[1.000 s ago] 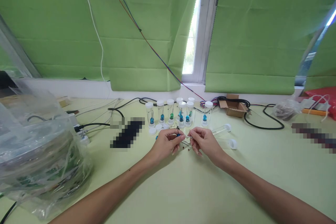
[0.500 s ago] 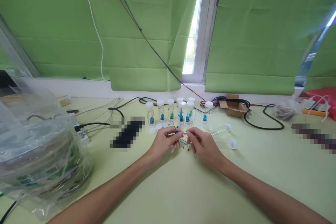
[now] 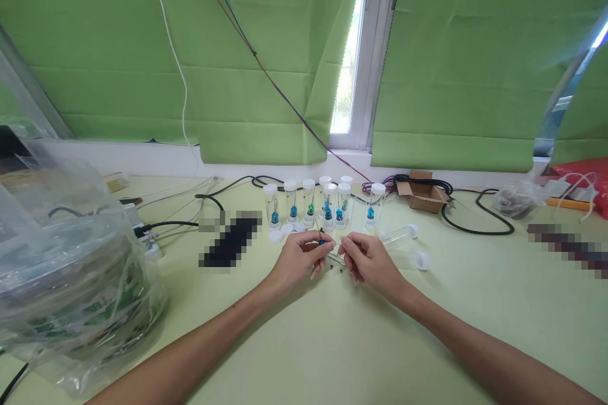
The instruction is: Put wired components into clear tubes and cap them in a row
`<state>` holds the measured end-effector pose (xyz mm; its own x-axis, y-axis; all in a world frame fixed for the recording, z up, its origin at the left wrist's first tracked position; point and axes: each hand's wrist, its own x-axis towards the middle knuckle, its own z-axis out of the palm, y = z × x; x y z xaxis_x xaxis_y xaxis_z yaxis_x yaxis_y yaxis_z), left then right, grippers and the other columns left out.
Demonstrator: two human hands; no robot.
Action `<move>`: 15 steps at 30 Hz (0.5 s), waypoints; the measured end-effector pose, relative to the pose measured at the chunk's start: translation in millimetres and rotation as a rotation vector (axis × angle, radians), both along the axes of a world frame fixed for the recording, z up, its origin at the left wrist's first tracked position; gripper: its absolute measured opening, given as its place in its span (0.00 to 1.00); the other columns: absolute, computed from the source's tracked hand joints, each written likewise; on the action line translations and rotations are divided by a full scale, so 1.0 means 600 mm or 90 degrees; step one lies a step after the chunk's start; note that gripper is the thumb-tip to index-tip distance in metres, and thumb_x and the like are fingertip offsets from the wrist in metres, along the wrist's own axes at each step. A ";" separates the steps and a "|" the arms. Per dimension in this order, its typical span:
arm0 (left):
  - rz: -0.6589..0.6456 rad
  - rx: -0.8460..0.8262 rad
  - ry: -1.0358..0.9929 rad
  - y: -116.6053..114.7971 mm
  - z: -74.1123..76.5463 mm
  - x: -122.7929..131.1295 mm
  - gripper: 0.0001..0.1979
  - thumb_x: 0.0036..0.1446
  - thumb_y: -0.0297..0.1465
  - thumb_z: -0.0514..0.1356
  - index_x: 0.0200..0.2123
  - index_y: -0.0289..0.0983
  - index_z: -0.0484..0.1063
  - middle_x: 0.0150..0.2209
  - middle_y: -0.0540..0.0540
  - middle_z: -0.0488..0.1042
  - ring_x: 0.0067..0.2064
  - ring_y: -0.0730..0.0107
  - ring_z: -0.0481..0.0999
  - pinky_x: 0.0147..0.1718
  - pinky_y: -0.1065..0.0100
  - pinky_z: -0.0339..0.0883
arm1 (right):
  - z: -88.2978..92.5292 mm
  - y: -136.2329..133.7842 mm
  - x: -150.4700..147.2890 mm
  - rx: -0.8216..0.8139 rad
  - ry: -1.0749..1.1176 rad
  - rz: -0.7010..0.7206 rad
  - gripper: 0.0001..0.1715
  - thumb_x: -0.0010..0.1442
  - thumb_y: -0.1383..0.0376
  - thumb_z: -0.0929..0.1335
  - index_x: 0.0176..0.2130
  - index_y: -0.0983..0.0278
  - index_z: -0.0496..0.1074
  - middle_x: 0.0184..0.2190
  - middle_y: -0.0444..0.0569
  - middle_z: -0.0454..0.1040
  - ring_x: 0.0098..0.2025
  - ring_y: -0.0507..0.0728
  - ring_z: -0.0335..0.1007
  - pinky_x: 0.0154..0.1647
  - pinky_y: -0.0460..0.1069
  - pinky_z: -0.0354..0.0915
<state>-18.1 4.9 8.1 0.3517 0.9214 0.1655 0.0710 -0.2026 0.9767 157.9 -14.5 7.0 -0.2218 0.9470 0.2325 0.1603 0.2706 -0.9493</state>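
My left hand (image 3: 298, 258) is closed, pinching a small dark blue piece (image 3: 322, 242) with a thin dark stem or wire rising from it. Facing it, my right hand (image 3: 369, 258) has its thumb and fingers pressed together close to that piece; a thin pale strand seems to run between the hands, too small to name. Below the fingertips, thin metal pieces (image 3: 336, 259) and a few tiny reddish bits lie on the table. Just beyond stand several clear tubes (image 3: 272, 204) with white caps and blue or green pieces inside.
Loose white caps (image 3: 276, 236) lie left of the hands, two clear tubes (image 3: 401, 234) on their sides to the right. A small cardboard box (image 3: 425, 196) and black cables (image 3: 479, 229) sit behind. At left is a large plastic-wrapped reel (image 3: 85, 291).
My right hand has drawn slightly rightward, and the gap between the fingertips has widened. The dark stem on the blue piece has tilted to a different angle.
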 end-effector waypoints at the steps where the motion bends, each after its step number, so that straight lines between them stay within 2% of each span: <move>1: 0.002 0.008 0.005 0.000 0.000 0.000 0.14 0.55 0.42 0.63 0.35 0.35 0.75 0.19 0.52 0.67 0.18 0.78 0.61 0.18 0.73 0.55 | 0.000 0.000 -0.001 -0.037 0.027 0.009 0.22 0.62 0.49 0.63 0.27 0.62 0.67 0.14 0.39 0.64 0.12 0.49 0.58 0.14 0.44 0.52; 6: 0.005 0.062 0.054 -0.002 0.003 -0.001 0.15 0.57 0.42 0.61 0.33 0.35 0.76 0.19 0.52 0.66 0.18 0.78 0.60 0.18 0.72 0.54 | 0.007 -0.005 -0.008 -0.244 0.208 0.053 0.20 0.56 0.51 0.67 0.24 0.64 0.66 0.12 0.36 0.59 0.12 0.47 0.55 0.12 0.43 0.49; 9: 0.005 0.088 0.077 -0.002 0.004 -0.001 0.15 0.58 0.42 0.60 0.33 0.35 0.75 0.19 0.52 0.65 0.18 0.78 0.60 0.19 0.73 0.54 | 0.012 -0.010 -0.008 -0.341 0.268 0.077 0.17 0.56 0.55 0.67 0.24 0.64 0.66 0.13 0.37 0.59 0.12 0.46 0.53 0.13 0.43 0.46; 12: 0.001 0.092 0.079 -0.003 0.004 -0.001 0.15 0.58 0.42 0.60 0.32 0.35 0.75 0.20 0.52 0.66 0.19 0.78 0.61 0.19 0.73 0.53 | 0.012 -0.010 -0.008 -0.369 0.271 0.080 0.17 0.56 0.56 0.67 0.24 0.65 0.65 0.13 0.37 0.59 0.13 0.46 0.52 0.14 0.43 0.45; 15: 0.003 0.092 0.078 -0.003 0.005 -0.001 0.15 0.58 0.41 0.60 0.32 0.35 0.75 0.20 0.52 0.66 0.19 0.78 0.61 0.19 0.73 0.53 | 0.008 -0.007 -0.009 -0.315 0.208 0.045 0.21 0.58 0.52 0.66 0.23 0.64 0.65 0.12 0.37 0.59 0.13 0.47 0.52 0.14 0.44 0.46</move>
<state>-18.9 3.1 11.1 0.3728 0.8930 0.2523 0.1897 -0.3395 0.9213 152.6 -18.9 11.6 -0.2800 0.9455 -0.1663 -0.1630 -0.2176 -0.9623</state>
